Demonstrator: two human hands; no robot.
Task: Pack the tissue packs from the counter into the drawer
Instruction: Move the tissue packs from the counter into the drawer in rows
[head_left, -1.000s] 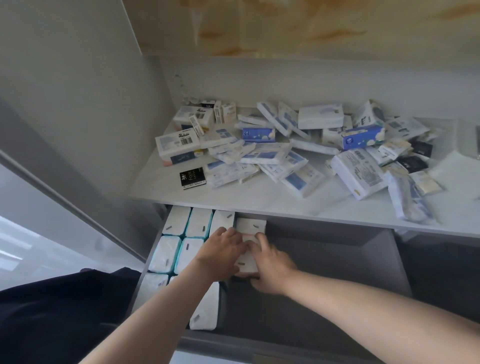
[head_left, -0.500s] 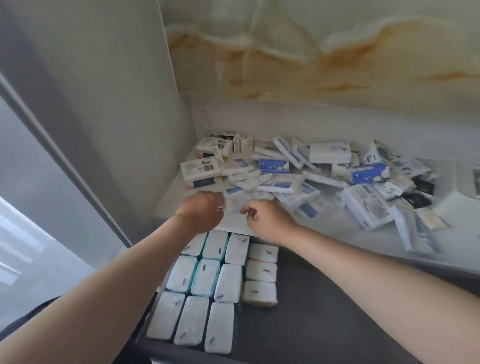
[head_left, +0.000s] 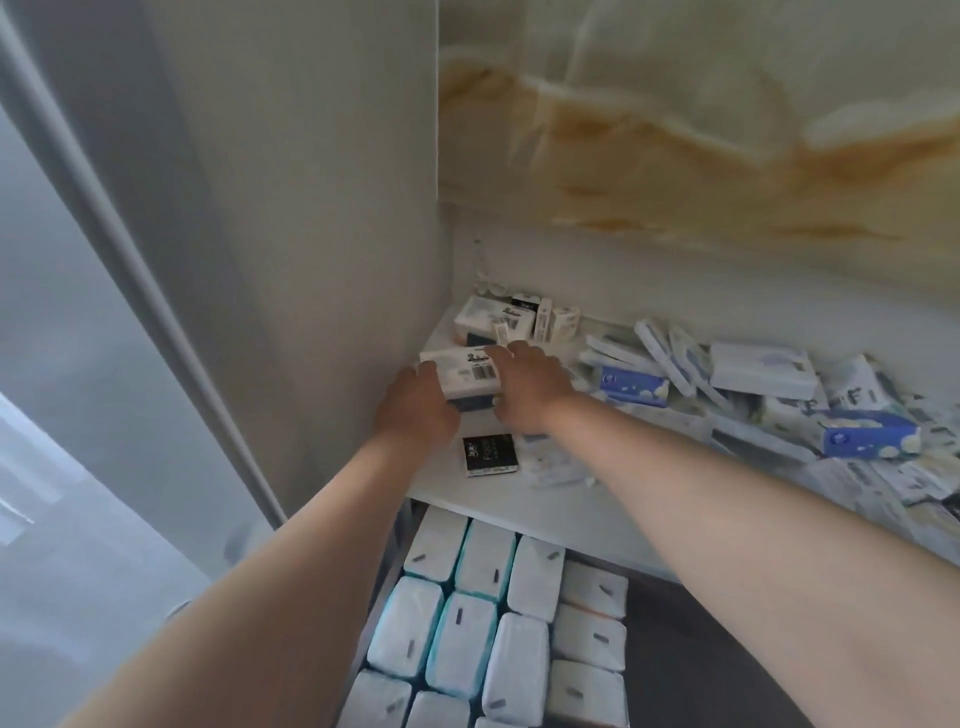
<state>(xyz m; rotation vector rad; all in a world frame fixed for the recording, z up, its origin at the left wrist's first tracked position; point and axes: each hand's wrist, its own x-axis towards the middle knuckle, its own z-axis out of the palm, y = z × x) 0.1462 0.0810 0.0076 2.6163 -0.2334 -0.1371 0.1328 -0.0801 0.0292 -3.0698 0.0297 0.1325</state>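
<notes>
Left hand (head_left: 415, 408): I see it gripping the left end of a white rectangular barcode-labelled tissue pack (head_left: 467, 375).
Right hand (head_left: 530, 387): it holds the same pack's right end, fingers curled over the top.
Pack position: left end of the pale counter (head_left: 498, 501), by the side wall.
Dark grey drawer (head_left: 701, 649): open below the counter, with wrapped white packs (head_left: 467, 603) in rows on its left.
Small black flat pack (head_left: 490, 455): on the counter, just in front of the hands.

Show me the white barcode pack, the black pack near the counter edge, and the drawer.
white barcode pack (head_left: 457, 376): head view, top face.
black pack (head_left: 490, 455): head view, middle of printed face.
drawer (head_left: 691, 649): head view, bare dark floor.
</notes>
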